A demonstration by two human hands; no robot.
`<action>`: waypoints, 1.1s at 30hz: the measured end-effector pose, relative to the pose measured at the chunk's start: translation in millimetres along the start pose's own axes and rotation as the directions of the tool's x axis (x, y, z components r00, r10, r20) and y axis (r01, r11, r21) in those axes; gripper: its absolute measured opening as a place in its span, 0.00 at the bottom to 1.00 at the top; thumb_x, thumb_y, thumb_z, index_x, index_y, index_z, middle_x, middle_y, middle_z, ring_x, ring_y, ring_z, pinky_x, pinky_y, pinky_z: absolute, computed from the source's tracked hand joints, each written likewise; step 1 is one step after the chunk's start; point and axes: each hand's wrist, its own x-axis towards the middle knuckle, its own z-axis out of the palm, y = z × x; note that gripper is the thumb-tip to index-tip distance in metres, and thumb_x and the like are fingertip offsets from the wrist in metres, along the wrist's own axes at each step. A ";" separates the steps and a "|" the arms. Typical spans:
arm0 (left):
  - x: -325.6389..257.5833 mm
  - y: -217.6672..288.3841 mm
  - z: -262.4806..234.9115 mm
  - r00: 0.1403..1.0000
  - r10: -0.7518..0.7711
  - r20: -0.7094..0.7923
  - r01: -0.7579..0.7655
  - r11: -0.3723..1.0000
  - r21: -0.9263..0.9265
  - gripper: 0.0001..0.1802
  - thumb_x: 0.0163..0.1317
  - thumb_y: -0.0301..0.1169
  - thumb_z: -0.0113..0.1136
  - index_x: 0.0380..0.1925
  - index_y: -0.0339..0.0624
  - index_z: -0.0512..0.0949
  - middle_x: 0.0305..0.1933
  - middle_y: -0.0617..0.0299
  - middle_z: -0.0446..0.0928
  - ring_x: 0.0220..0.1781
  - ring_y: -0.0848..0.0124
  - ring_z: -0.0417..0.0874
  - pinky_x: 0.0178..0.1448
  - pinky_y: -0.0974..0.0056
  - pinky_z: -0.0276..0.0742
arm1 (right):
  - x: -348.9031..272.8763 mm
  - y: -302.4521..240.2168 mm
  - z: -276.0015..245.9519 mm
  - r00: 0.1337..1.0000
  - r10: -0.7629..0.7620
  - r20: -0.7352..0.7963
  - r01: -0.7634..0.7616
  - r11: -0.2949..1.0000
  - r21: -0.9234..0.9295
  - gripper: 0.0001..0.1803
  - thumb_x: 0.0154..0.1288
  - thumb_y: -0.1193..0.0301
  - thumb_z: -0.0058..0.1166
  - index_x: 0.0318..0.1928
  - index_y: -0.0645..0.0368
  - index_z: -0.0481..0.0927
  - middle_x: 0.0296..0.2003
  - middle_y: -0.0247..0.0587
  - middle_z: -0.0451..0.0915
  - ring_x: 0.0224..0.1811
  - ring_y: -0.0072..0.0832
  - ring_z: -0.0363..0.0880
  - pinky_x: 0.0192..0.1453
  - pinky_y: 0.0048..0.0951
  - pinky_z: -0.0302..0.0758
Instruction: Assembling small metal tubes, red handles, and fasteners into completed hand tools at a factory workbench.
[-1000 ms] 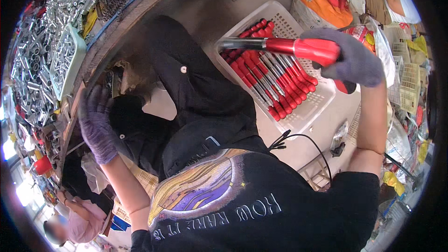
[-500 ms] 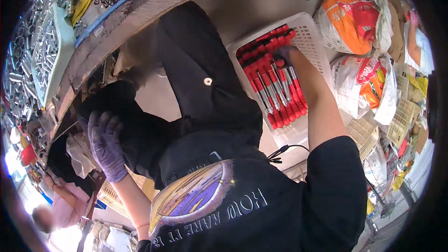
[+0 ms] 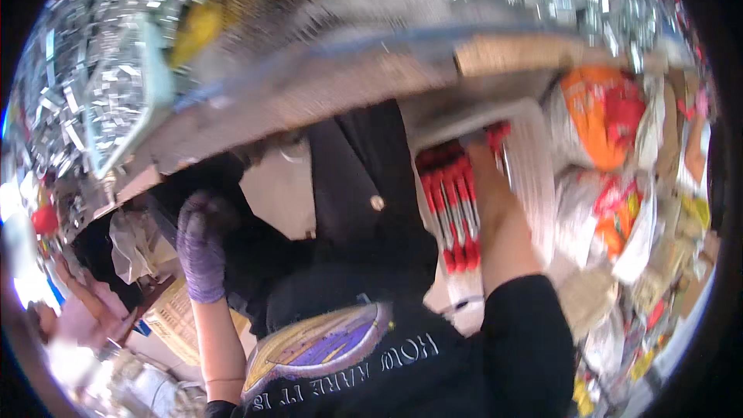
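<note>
A white plastic basket (image 3: 539, 186) between my legs and the sacks holds a row of tools (image 3: 453, 217) with red ends and silvery metal shafts. My right hand (image 3: 481, 147) reaches in over the far end of the row. Its fingers are smeared and partly hidden, so whether they grip a tool does not show. On the left, my left hand (image 3: 203, 248), in a purple glove, hovers by my black-clad knee (image 3: 259, 232). Its fingers are loosely bent, blurred at the tips, with nothing visible in them.
A wooden bench edge (image 3: 309, 104) crosses in front, with many small metal parts (image 3: 124, 0) and a pale green tray (image 3: 159, 70) on top. White and orange sacks (image 3: 604, 120) stand to the right. A person in pink (image 3: 97, 302) is at far left.
The view has tilted up and blurred, bringing more of the bench into sight. My left hand's fingers have bent from a straighter pose. My right hand stays at the basket's far end.
</note>
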 end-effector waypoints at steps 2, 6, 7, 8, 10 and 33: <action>1.6 -6.1 2.6 0.973 -0.205 0.110 0.232 0.867 -0.440 0.26 0.63 0.41 0.56 0.55 0.36 0.67 0.43 0.56 0.76 0.44 0.65 0.79 0.49 0.59 0.77 | -16.9 9.4 8.9 0.998 0.041 -0.036 -0.040 0.998 0.041 0.29 0.66 0.54 0.38 0.61 0.59 0.68 0.61 0.52 0.68 0.61 0.47 0.68 0.64 0.42 0.65; -9.9 14.5 -9.2 0.976 -0.201 0.086 0.216 0.831 -0.512 0.23 0.64 0.40 0.56 0.54 0.36 0.69 0.43 0.55 0.77 0.43 0.65 0.80 0.49 0.60 0.78 | -23.3 -10.8 -8.6 0.993 0.100 -0.056 -0.092 0.987 0.131 0.30 0.63 0.54 0.45 0.59 0.63 0.69 0.58 0.56 0.70 0.58 0.48 0.72 0.62 0.42 0.68; -14.2 20.2 -14.0 0.980 -0.194 0.040 0.186 0.832 -0.523 0.23 0.64 0.40 0.56 0.54 0.36 0.69 0.43 0.55 0.77 0.43 0.65 0.80 0.49 0.60 0.78 | -36.8 -33.8 -27.5 0.910 0.415 -0.003 -0.293 0.647 0.704 0.28 0.59 0.56 0.50 0.54 0.65 0.74 0.51 0.55 0.76 0.55 0.48 0.74 0.57 0.42 0.70; -18.8 24.9 -22.6 0.973 -0.230 0.005 0.200 0.833 -0.516 0.22 0.64 0.39 0.56 0.53 0.36 0.69 0.43 0.54 0.78 0.43 0.65 0.81 0.49 0.61 0.78 | -57.7 -70.9 -69.7 0.820 0.460 0.342 -0.514 0.328 0.793 0.25 0.58 0.58 0.52 0.48 0.65 0.78 0.46 0.55 0.79 0.51 0.48 0.77 0.54 0.41 0.71; -18.4 24.6 -18.0 0.973 -0.232 0.017 0.201 0.803 -0.562 0.21 0.64 0.38 0.55 0.52 0.36 0.70 0.43 0.54 0.78 0.42 0.65 0.81 0.49 0.61 0.78 | -116.6 -72.4 -129.1 0.934 0.332 -0.131 -0.235 0.849 0.473 0.22 0.60 0.57 0.51 0.46 0.62 0.80 0.43 0.54 0.80 0.48 0.47 0.78 0.53 0.40 0.72; 39.1 31.8 -144.7 0.999 -0.016 0.049 0.044 0.757 -0.651 0.22 0.65 0.36 0.52 0.55 0.35 0.68 0.45 0.54 0.78 0.44 0.67 0.79 0.49 0.63 0.75 | 71.8 -662.6 -503.9 0.411 -0.703 -0.580 0.781 0.600 -0.174 0.15 0.61 0.61 0.50 0.43 0.55 0.80 0.40 0.48 0.80 0.44 0.44 0.78 0.50 0.41 0.73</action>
